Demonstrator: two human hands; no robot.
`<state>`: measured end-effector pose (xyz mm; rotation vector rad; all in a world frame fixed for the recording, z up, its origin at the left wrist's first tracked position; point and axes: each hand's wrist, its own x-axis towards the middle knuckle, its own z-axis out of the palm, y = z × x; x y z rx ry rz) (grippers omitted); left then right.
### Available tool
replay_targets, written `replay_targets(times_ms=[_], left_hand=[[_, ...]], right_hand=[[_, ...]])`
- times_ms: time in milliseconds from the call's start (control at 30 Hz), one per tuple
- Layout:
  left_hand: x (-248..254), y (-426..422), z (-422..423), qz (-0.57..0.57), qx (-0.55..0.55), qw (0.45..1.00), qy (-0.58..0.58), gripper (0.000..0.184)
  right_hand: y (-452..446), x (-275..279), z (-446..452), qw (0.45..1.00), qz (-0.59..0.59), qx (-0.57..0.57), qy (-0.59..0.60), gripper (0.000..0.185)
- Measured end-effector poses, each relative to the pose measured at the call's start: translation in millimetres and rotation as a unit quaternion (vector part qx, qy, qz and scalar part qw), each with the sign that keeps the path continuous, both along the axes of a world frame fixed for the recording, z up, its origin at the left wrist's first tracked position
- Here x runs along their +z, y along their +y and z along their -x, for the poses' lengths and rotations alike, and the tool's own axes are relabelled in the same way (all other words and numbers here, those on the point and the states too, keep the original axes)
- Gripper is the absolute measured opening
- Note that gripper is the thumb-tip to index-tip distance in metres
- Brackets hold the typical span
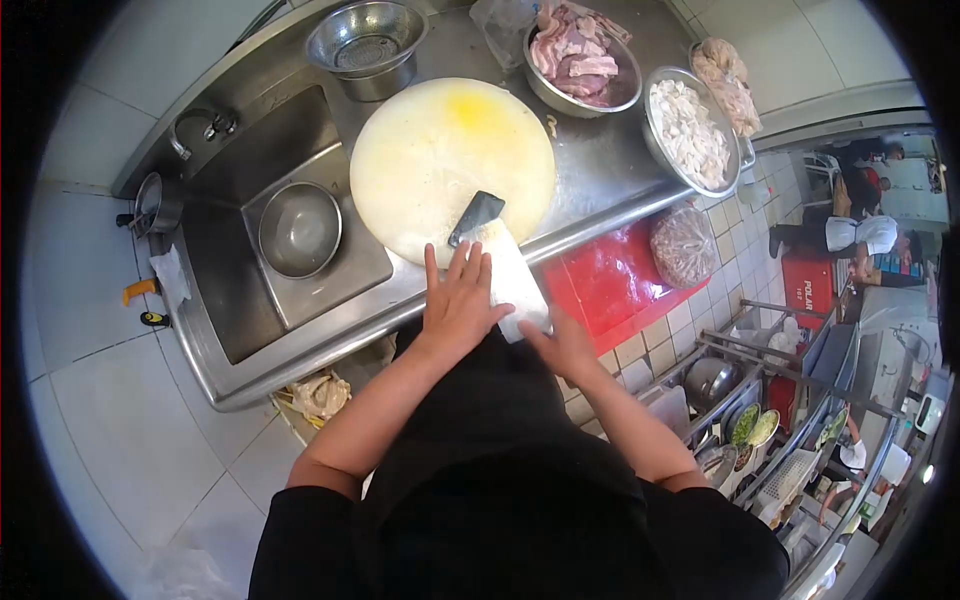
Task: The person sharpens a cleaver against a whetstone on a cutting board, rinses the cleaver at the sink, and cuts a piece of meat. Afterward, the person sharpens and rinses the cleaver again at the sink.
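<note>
A flat, pale rectangular piece (517,285), shiny towards its lower end, slopes over the front edge of the round cutting board (410,150). Beside its upper end, a dark block-like object (478,213) lies on the board; its kind is unclear. My left hand (458,310) is open, fingers stretched towards the board's edge, its thumb against the pale piece's left side. My right hand (565,350) grips that piece at its lower right, thumb on top and the other fingers mostly hidden.
Left of the board is a sink (225,240) holding a metal bowl (300,230). Behind stands a colander (367,40). A bowl of raw meat (585,60) and a pan of pale pieces (690,135) stand right. Below, a filled bag (683,247) rests on a red surface (610,295).
</note>
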<state>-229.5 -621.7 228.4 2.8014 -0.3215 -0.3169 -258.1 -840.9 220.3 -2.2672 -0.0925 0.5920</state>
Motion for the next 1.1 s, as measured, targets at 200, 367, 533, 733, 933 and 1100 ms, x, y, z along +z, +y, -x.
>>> replay_targets(times_ms=[200, 367, 533, 733, 933, 1100], left_hand=[[-1, 19, -153, -0.052, 0.047, 0.997, 0.026, 0.081], [-14, 18, -144, -0.052, 0.023, 0.998, 0.002, 0.085], [1, 4, -6, 0.018, 0.013, 1.000, 0.022, 0.097], [-21, 28, -145, -0.027, 0.065, 0.997, 0.016, 0.091], [-10, 25, -146, -0.016, 0.034, 0.998, 0.059, 0.094], [8, 14, -18, 0.006, 0.032, 0.997, 0.065, 0.100]], right_hand=[[45, -11, -151, 0.989, 0.140, 0.001, -0.038, 0.059], [52, -14, -129, 0.991, 0.127, -0.032, -0.033, 0.058], [8, 4, -14, 1.000, -0.006, -0.008, 0.029, 0.053], [52, -4, -154, 0.987, 0.160, 0.009, -0.020, 0.059], [51, -17, -134, 0.991, 0.131, -0.016, -0.027, 0.059], [16, -11, -24, 0.999, 0.023, 0.016, 0.019, 0.058]])
